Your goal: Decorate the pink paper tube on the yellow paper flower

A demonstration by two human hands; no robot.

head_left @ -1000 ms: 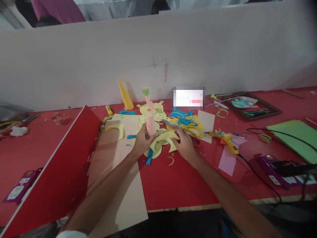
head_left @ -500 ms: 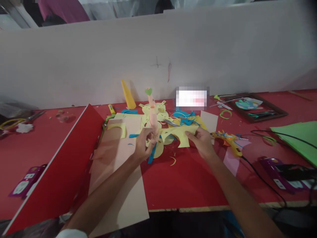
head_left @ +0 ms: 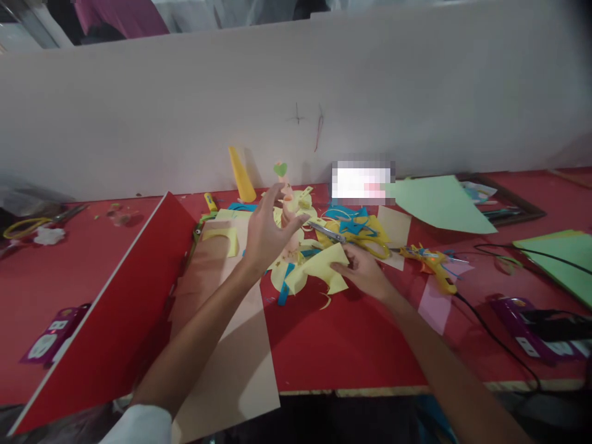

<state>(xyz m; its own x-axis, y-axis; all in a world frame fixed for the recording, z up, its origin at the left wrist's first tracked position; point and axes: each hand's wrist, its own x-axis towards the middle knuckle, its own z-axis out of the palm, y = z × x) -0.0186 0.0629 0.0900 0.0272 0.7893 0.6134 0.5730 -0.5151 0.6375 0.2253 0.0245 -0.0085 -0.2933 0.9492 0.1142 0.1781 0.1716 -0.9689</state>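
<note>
My right hand (head_left: pixel 367 271) pinches a pale yellow paper offcut (head_left: pixel 319 268) with curved cut-outs, low over the table. My left hand (head_left: pixel 268 231) is open, thumb and fingers apart, in front of a peach paper tube (head_left: pixel 287 196) topped by a green paper heart (head_left: pixel 280 168). Whether it touches the tube I cannot tell; the hand hides part of it. Pale yellow rounded paper pieces surround the tube's base. Scissors (head_left: pixel 326 231) with yellow handles lie just beyond the offcut, beside blue paper scraps (head_left: pixel 354 225). A blue strip (head_left: pixel 286 285) lies between my hands.
A yellow paper cone (head_left: pixel 242 176) stands by the white partition (head_left: pixel 185 117). At right are a yellow glue gun (head_left: pixel 435 269) with its cable, a green sheet (head_left: pixel 441 202) over a dark-framed tray (head_left: pixel 522 200), and a purple box (head_left: pixel 527 330). A red board (head_left: pixel 111 308) leans at left.
My left hand has risen and opened. The right hand has brought the offcut down and slightly left, uncovering the scissors. A green sheet now covers part of the tray.
</note>
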